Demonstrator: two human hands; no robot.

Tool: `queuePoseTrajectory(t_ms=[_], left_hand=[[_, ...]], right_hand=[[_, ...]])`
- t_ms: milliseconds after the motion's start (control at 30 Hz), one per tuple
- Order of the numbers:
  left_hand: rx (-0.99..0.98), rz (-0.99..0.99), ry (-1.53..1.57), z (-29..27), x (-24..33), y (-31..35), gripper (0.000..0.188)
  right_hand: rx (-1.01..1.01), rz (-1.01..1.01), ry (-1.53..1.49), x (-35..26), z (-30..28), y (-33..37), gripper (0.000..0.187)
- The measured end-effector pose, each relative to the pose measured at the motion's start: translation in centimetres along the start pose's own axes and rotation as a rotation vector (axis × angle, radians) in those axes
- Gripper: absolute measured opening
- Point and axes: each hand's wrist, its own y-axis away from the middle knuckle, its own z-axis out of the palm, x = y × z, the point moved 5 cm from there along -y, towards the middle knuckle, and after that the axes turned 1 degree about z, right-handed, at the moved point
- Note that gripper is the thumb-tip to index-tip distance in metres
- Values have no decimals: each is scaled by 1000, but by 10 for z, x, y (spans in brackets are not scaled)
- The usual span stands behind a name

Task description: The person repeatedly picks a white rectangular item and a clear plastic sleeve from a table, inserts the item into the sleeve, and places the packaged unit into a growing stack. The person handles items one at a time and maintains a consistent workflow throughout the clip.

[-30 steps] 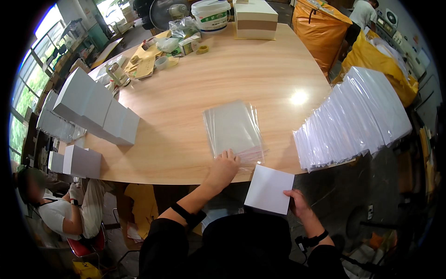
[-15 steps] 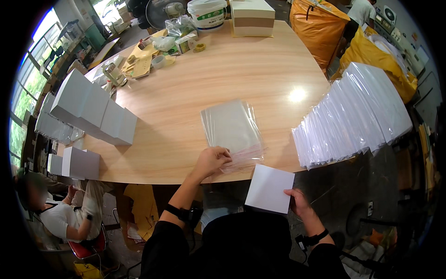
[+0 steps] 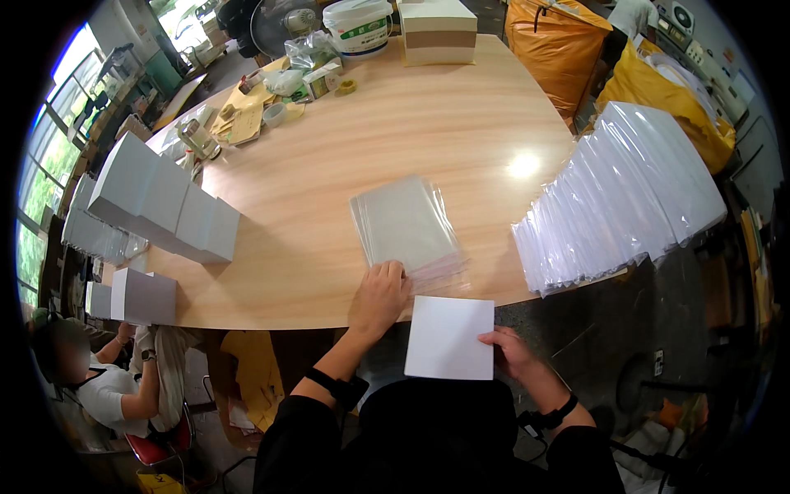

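A fanned stack of clear plastic bags (image 3: 403,221) lies on the table in front of me, with pinkish strips along its near edge. My left hand (image 3: 381,298) rests at the near left corner of that stack, its fingers closed together on the edge of a bag; the fingertips are partly hidden. Just off the table's front edge, my right hand (image 3: 508,348) grips a flat white square stack of paper (image 3: 449,337) by its right side, thumb on top. The paper's far edge lies close to the bags' near edge.
Tall white paper stacks (image 3: 164,202) stand at the left, with a shorter white block (image 3: 144,296) nearer. A long row of plastic-wrapped white packs (image 3: 609,206) leans along the right. A bucket (image 3: 360,29), tape rolls and a jar (image 3: 200,138) sit farther back. Someone sits at lower left.
My right hand has brought the white paper stack leftward and turned it straighter, toward my left hand. The left hand has turned more palm-down at the bags' near edge.
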Motion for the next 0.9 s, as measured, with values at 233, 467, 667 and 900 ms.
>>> queuePoseTrajectory(t_ms=[233,467,667,900], left_hand=[[60,12,-31,1,-2,5,25],[77,67,-59,6,-2,9,25],[66,56,-78,0,4,7,25],[98,98,-7,4,-7,13,28]], right_hand=[[57,43,19,8,3,-22,35],[73,7,30,-8,13,-14,25],[61,29,-18,-4,3,-20,26],[154,-18,-58,8,-1,-21,25]])
